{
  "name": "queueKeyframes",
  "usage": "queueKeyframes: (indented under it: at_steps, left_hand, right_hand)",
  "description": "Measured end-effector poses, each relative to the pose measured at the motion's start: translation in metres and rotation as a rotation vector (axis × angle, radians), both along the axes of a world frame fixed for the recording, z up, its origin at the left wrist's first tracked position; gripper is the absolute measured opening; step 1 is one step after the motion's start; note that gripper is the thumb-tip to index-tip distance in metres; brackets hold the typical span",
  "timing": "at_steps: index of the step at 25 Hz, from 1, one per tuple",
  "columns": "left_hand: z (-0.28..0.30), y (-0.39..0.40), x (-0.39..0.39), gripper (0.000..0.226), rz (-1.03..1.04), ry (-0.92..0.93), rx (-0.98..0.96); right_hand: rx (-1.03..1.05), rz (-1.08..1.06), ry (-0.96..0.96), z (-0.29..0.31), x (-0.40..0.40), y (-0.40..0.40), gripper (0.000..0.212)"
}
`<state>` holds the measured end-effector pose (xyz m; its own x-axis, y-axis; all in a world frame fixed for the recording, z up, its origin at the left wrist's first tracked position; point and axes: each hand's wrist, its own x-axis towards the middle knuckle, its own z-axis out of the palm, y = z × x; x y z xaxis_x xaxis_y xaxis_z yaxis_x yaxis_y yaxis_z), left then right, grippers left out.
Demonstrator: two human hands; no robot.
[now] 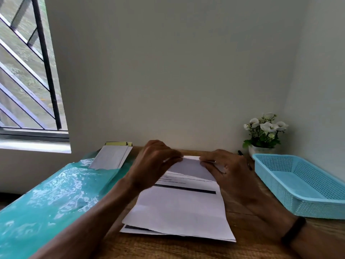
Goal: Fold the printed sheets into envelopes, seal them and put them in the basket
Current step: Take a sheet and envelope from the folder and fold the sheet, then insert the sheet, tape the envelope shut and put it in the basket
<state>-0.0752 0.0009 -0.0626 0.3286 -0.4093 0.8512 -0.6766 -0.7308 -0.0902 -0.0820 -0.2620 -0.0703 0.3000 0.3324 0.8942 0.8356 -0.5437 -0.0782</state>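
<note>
I see left hand (155,161) and right hand (226,166) pinching the top sheet's (179,208) far edge, folding it over the stack on the desk (186,249). Light, floppy; I'd grip corners, crease firmly.

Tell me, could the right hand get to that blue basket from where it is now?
Probably yes. The right hand, pinching the sheet, has bare table between it and the blue basket beside it.
</note>
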Motion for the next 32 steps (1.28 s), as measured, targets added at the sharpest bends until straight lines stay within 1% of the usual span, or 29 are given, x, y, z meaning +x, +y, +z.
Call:
queueKeyframes:
  at_steps: [1, 3, 4, 6, 8, 9, 10, 12, 13, 14, 15, 16, 17, 18, 19, 20, 23, 25, 27, 30, 32]
  left_hand:
    - [0.004, 0.006, 0.0, 0.014, 0.021, 0.08, -0.088]
    - [0.007, 0.019, 0.001, 0.011, 0.033, 0.34, -0.291]
    - [0.008, 0.024, 0.002, 0.011, 0.019, 0.462, -0.35]
    - [0.009, 0.03, 0.003, 0.012, -0.027, 0.643, -0.382]
    - [0.011, 0.034, 0.004, 0.013, -0.024, 0.722, -0.365]
    - [0.01, 0.038, 0.004, 0.014, 0.014, 0.703, -0.363]
    - [0.008, 0.043, 0.003, 0.014, 0.087, 0.62, -0.372]
    - [0.004, 0.057, 0.004, 0.016, 0.327, 0.334, -0.451]
    - [0.003, 0.066, 0.004, 0.018, 0.477, 0.235, -0.513]
    - [0.002, 0.075, 0.005, 0.025, 0.638, 0.23, -0.546]
    - [0.0, 0.084, 0.007, 0.037, 0.8, 0.331, -0.54]
    - [-0.003, 0.091, 0.008, 0.054, 0.929, 0.488, -0.522]
    - [-0.006, 0.097, 0.008, 0.071, 1.003, 0.635, -0.515]
    - [-0.009, 0.099, 0.008, 0.084, 1.028, 0.738, -0.515]
    - [-0.013, 0.1, 0.008, 0.094, 1.03, 0.795, -0.518]
    - [-0.017, 0.101, 0.008, 0.101, 1.026, 0.815, -0.517]
    - [-0.022, 0.106, 0.008, 0.103, 1.005, 0.816, -0.559]
    - [-0.022, 0.111, 0.008, 0.105, 0.998, 0.819, -0.603]
    - [-0.025, 0.113, 0.009, 0.109, 0.977, 0.81, -0.644]
    - [-0.026, 0.115, 0.012, 0.116, 0.931, 0.754, -0.732]
    - [-0.024, 0.115, 0.014, 0.116, 0.905, 0.669, -0.788]
  right_hand:
    - [0.112, 0.029, 0.136, 0.002, 0.001, -0.003, 0.01]
    - [0.356, 0.082, 0.473, 0.003, 0.006, -0.01, 0.008]
    - [0.437, 0.096, 0.603, 0.001, 0.009, -0.012, 0.009]
    - [0.466, 0.099, 0.762, -0.005, 0.016, -0.016, 0.011]
    - [0.454, 0.11, 0.859, -0.007, 0.02, -0.02, 0.013]
    - [0.442, 0.093, 0.874, -0.009, 0.022, -0.022, 0.013]
    - [0.411, 0.043, 0.866, -0.012, 0.024, -0.024, 0.013]
    - [0.283, -0.117, 0.811, -0.018, 0.027, -0.026, 0.012]
    - [0.197, -0.178, 0.782, -0.019, 0.027, -0.027, 0.015]
    - [0.114, -0.232, 0.754, -0.021, 0.027, -0.028, 0.022]
    - [0.042, -0.287, 0.717, -0.021, 0.027, -0.028, 0.028]
    - [-0.025, -0.347, 0.668, -0.02, 0.026, -0.027, 0.034]
    - [-0.081, -0.397, 0.615, -0.019, 0.026, -0.025, 0.035]
    - [-0.124, -0.429, 0.575, -0.018, 0.025, -0.024, 0.035]
    - [-0.157, -0.442, 0.56, -0.017, 0.023, -0.021, 0.035]
    - [-0.186, -0.441, 0.559, -0.016, 0.02, -0.018, 0.034]
    - [-0.241, -0.425, 0.548, -0.013, 0.01, -0.015, 0.032]
    - [-0.221, -0.379, 0.53, -0.009, 0.003, -0.012, 0.03]
    - [-0.201, -0.335, 0.558, -0.006, -0.002, -0.009, 0.026]
    - [-0.242, -0.319, 0.585, -0.006, -0.008, -0.008, 0.028]
    - [-0.268, -0.329, 0.601, -0.007, -0.008, -0.008, 0.029]
